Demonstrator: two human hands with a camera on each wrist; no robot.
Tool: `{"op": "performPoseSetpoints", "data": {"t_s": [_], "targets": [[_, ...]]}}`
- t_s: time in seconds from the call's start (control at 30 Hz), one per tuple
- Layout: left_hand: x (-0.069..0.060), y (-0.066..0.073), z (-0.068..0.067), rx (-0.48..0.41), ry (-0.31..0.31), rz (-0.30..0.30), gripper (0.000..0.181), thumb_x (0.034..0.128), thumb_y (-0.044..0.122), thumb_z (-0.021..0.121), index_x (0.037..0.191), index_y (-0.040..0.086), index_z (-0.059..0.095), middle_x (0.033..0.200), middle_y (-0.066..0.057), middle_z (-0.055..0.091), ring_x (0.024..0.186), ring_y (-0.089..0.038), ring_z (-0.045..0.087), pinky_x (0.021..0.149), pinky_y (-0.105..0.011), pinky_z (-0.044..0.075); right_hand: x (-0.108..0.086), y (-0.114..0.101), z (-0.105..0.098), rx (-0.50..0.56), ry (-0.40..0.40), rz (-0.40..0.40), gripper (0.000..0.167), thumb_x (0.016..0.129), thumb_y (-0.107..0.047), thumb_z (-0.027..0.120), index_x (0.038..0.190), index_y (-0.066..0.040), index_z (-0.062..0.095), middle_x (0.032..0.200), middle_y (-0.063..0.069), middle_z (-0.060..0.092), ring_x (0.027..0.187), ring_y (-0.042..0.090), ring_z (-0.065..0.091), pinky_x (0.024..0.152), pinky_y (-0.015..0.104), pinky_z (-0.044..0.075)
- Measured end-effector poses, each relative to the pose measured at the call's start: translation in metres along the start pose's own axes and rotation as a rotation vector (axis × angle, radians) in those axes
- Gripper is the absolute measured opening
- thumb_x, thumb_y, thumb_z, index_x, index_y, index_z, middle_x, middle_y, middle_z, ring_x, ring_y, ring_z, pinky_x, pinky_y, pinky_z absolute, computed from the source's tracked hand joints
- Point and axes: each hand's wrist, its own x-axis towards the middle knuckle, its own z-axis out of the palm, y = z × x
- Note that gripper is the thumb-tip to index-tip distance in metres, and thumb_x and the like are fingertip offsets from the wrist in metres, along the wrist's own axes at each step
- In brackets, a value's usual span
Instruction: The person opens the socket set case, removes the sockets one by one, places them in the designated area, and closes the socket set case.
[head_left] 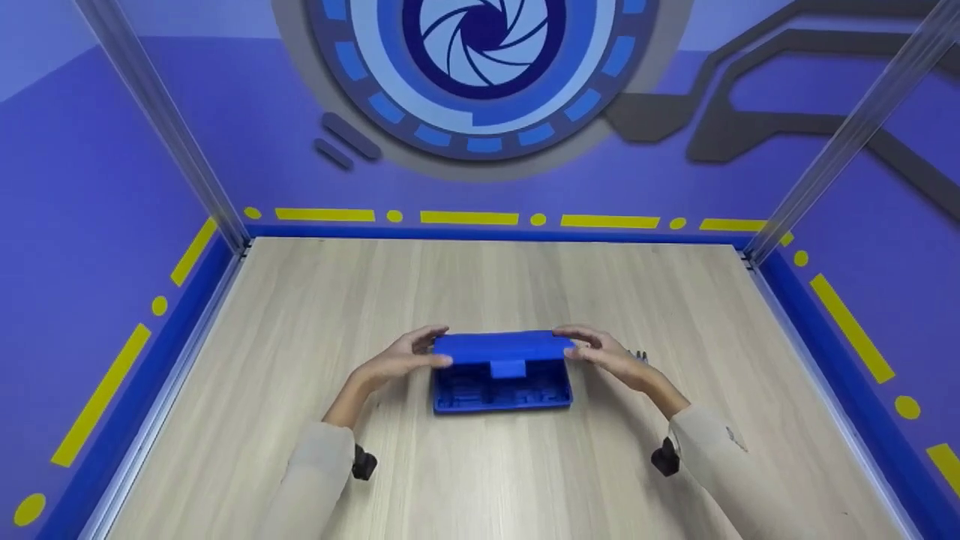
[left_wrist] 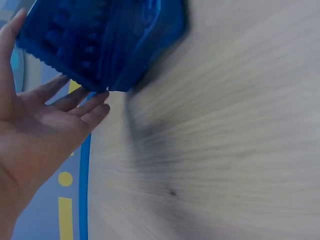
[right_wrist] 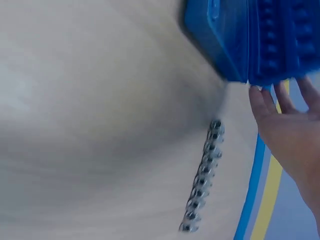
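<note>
A blue plastic tool case (head_left: 502,402) sits on the table with its hinged lid (head_left: 480,346) partly raised. Moulded slots line the inside of the case, and a latch tab (head_left: 508,368) hangs from the lid's front edge. My left hand (head_left: 397,360) holds the lid's left end, thumb at the front and fingers behind. At the opposite end, my right hand (head_left: 611,360) holds the lid in a similar way. Beyond the right hand lies a row of shiny metal sockets (right_wrist: 202,175), mostly hidden by that hand in the head view.
The pale wood-grain table (head_left: 465,480) is bounded by blue-purple panels (head_left: 510,199) with yellow marks at the back and both sides. Metal posts (head_left: 180,135) rise at the back corners.
</note>
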Motion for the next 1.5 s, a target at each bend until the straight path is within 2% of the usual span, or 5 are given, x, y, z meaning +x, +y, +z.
{"op": "performPoseSetpoints", "data": {"t_s": [0.27,0.53,0.93,1.13,1.5], "targets": [[-0.003,-0.009,0.007,0.158,-0.045,0.001,0.112,0.074,0.029,0.092,0.163,0.021,0.025,0.171,-0.01,0.017,0.159,-0.037,0.012,0.126,-0.062,0.015,-0.013,0.009,0.003,-0.174,-0.054,-0.021,0.071,0.084,-0.027,0.083,0.148,-0.016,0.054,0.166,0.014,0.029,0.152,0.048,0.026,0.12,0.068,0.026],[-0.005,-0.02,0.015,0.39,-0.054,0.156,0.11,0.0727,0.024,0.093,0.161,0.012,0.029,0.168,-0.015,0.017,0.156,-0.044,0.016,0.124,-0.065,0.019,-0.011,0.016,0.019,-0.423,0.021,-0.244,0.074,0.072,-0.024,0.094,0.135,-0.004,0.063,0.15,0.026,0.044,0.142,0.05,0.036,0.113,0.073,0.027],[-0.007,-0.019,0.018,0.425,-0.062,0.15,0.107,0.0766,0.025,0.091,0.162,0.013,0.028,0.169,-0.014,0.014,0.158,-0.043,0.012,0.125,-0.064,0.017,-0.002,0.012,0.047,-0.669,0.145,-0.281,0.086,0.07,-0.043,0.092,0.139,-0.005,0.06,0.152,0.026,0.046,0.145,0.053,0.035,0.114,0.074,0.028],[-0.006,-0.018,0.019,0.425,-0.073,0.139,0.109,0.0767,0.024,0.091,0.163,0.012,0.026,0.17,-0.015,0.013,0.158,-0.044,0.011,0.125,-0.064,0.017,0.017,0.01,0.07,-0.804,0.081,-0.27,0.115,0.069,-0.058,0.088,0.157,-0.005,0.037,0.164,0.027,0.031,0.152,0.055,0.022,0.119,0.074,0.018],[-0.004,-0.018,0.016,0.441,-0.064,0.122,0.108,0.077,0.027,0.091,0.163,0.016,0.027,0.171,-0.014,0.014,0.158,-0.044,0.014,0.124,-0.064,0.02,0.032,0.009,0.091,-1.019,0.135,-0.273,0.121,0.063,-0.074,0.082,0.16,-0.02,0.034,0.161,0.023,0.035,0.149,0.046,0.032,0.116,0.076,0.02]]}}
